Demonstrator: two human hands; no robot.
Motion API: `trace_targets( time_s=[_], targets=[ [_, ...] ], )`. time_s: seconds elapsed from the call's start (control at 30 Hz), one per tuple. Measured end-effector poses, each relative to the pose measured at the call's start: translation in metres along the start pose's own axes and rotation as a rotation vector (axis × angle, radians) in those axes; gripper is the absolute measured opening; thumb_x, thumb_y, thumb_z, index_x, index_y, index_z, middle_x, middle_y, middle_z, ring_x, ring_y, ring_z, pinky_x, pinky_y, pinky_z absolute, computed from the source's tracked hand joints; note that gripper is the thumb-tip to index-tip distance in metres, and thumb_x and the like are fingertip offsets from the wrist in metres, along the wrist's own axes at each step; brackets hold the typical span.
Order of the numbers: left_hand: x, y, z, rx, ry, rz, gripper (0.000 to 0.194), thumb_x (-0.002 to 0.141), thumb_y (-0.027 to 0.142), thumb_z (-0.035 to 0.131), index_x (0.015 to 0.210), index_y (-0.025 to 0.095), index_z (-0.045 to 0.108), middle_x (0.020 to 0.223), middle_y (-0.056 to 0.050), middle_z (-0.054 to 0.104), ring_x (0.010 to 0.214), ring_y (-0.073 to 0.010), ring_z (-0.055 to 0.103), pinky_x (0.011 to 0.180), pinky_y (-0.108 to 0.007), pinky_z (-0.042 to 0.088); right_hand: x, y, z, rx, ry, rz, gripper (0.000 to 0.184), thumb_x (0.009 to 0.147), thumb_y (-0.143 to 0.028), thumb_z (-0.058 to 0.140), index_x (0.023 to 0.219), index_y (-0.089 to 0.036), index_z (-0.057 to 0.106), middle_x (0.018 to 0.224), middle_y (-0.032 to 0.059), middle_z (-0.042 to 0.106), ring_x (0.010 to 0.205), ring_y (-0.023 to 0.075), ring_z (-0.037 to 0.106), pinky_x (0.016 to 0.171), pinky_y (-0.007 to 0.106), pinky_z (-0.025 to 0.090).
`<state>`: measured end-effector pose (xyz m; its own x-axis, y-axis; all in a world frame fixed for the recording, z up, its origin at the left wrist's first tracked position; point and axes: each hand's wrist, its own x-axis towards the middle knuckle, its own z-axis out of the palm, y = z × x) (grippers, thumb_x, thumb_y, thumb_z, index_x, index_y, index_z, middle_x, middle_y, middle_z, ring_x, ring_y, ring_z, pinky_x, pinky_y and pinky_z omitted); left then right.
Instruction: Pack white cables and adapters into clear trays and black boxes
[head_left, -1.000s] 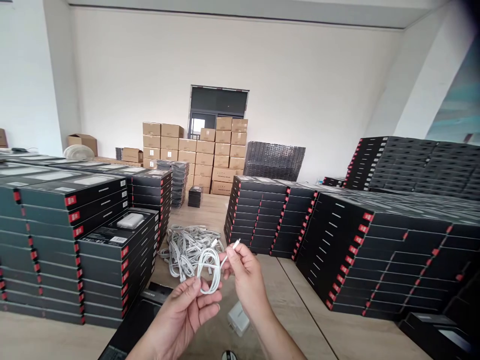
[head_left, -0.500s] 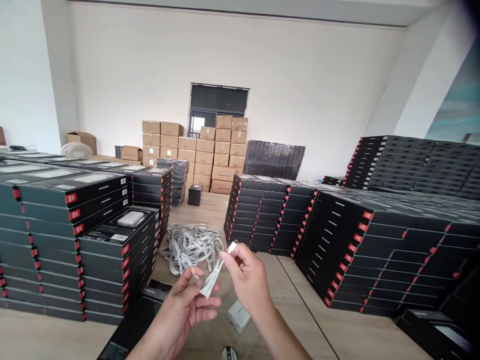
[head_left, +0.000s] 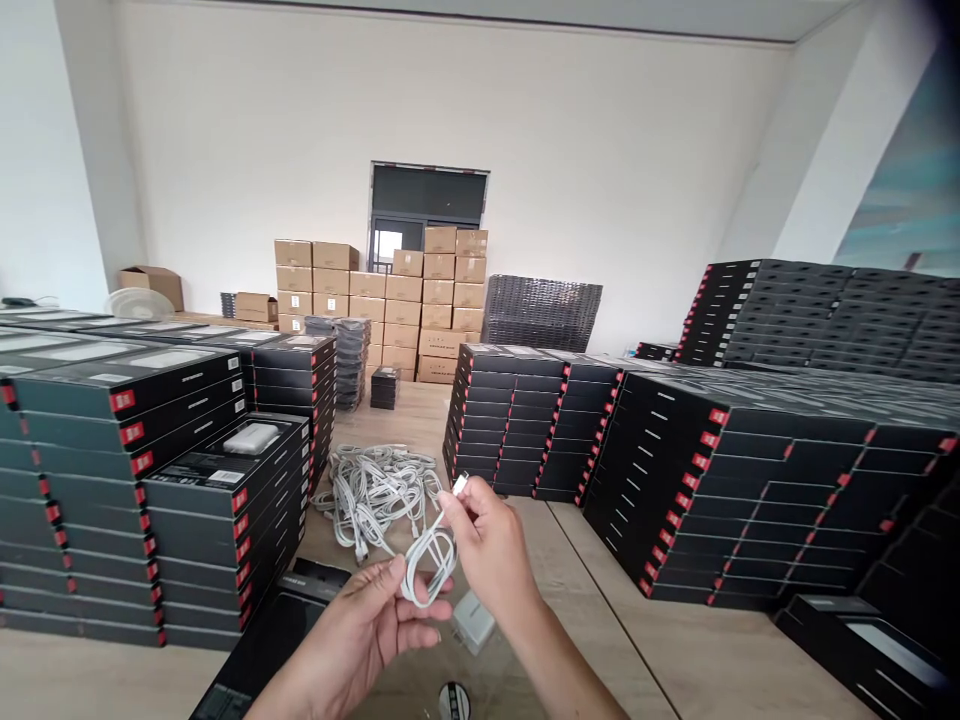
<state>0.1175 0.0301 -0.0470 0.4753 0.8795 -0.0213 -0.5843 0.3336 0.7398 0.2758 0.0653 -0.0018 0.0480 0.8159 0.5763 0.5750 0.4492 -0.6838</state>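
A coiled white cable (head_left: 430, 568) hangs between my two hands above the table. My left hand (head_left: 379, 610) is closed on the lower left of the coil, thumb on top and the other fingers beneath. With thumb and fingertips, my right hand (head_left: 491, 545) pinches the cable's end, and its white plug (head_left: 460, 484) sticks up past the fingers. Just beyond lies a tangled heap of similar white cables (head_left: 375, 490). Under my right wrist a white charger block (head_left: 472, 622) rests on the table. An open black box (head_left: 270, 640) lies beside my left forearm.
Tall stacks of black boxes with red tabs stand on the left (head_left: 187, 560) and right (head_left: 660, 480). A white block (head_left: 251, 437) lies on a lower left stack. Brown cartons (head_left: 401, 312) are piled by the wall. Another black box (head_left: 862, 650) sits at the lower right.
The cable coil was turned edge-on half a second ago and now faces me again. Its plug end has been turned in my right hand. The view has shifted slightly.
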Motion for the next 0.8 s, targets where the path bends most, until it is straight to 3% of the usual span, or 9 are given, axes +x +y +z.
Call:
trace_targets(
  time_s=[0.17, 0.33, 0.5, 0.67, 0.8],
  targets=[
    [-0.0012, 0.0016, -0.0001, -0.022, 0.0, 0.002, 0.027, 0.089, 0.035, 0.059, 0.086, 0.01, 0.069, 0.104, -0.018, 0.072, 0.085, -0.021, 0.07, 0.071, -0.029, 0.056, 0.0017, 0.0014, 0.0006, 0.096, -0.013, 0.022, 0.031, 0.087, -0.046, 0.057, 0.067, -0.023, 0.05, 0.06, -0.0019, 0.06, 0.054, 0.0149, 0.055, 0.053, 0.024, 0.039],
    [-0.0045, 0.0043, 0.0012, 0.017, -0.033, 0.02, 0.018, 0.079, 0.026, 0.073, 0.088, 0.011, 0.071, 0.11, -0.018, 0.071, 0.091, -0.0216, 0.07, 0.076, -0.029, 0.055, 0.0047, 0.0036, 0.0017, 0.141, -0.003, 0.037, 0.032, 0.085, -0.045, 0.059, 0.065, -0.022, 0.05, 0.058, -0.0026, 0.057, 0.055, 0.0143, 0.053, 0.053, 0.024, 0.04],
    [-0.0023, 0.0009, 0.0003, 0.09, 0.015, 0.056, 0.021, 0.075, 0.029, 0.077, 0.085, 0.012, 0.072, 0.108, -0.017, 0.072, 0.088, -0.0211, 0.071, 0.074, -0.027, 0.056, 0.0055, 0.006, 0.0016, 0.189, -0.02, 0.047, 0.031, 0.085, -0.045, 0.058, 0.067, -0.021, 0.051, 0.06, -0.0023, 0.056, 0.055, 0.0137, 0.051, 0.052, 0.023, 0.039],
    [0.0024, -0.0032, -0.0028, 0.11, 0.042, 0.061, 0.025, 0.079, 0.03, 0.073, 0.096, 0.012, 0.071, 0.11, -0.016, 0.072, 0.09, -0.0208, 0.071, 0.076, -0.028, 0.056, 0.0033, 0.004, 0.0026, 0.175, -0.024, 0.04, 0.031, 0.085, -0.042, 0.058, 0.065, -0.02, 0.05, 0.058, -0.0038, 0.051, 0.055, 0.0126, 0.046, 0.053, 0.023, 0.037],
    [0.0042, -0.0001, -0.0084, 0.029, 0.114, 0.071, 0.015, 0.079, 0.025, 0.073, 0.085, 0.012, 0.069, 0.103, -0.015, 0.074, 0.084, -0.0199, 0.072, 0.075, -0.028, 0.056, 0.0005, 0.0002, 0.0062, 0.195, -0.065, 0.044, 0.028, 0.086, -0.038, 0.057, 0.066, -0.019, 0.054, 0.06, -0.0032, 0.053, 0.057, 0.0128, 0.047, 0.057, 0.024, 0.038]
  ],
)
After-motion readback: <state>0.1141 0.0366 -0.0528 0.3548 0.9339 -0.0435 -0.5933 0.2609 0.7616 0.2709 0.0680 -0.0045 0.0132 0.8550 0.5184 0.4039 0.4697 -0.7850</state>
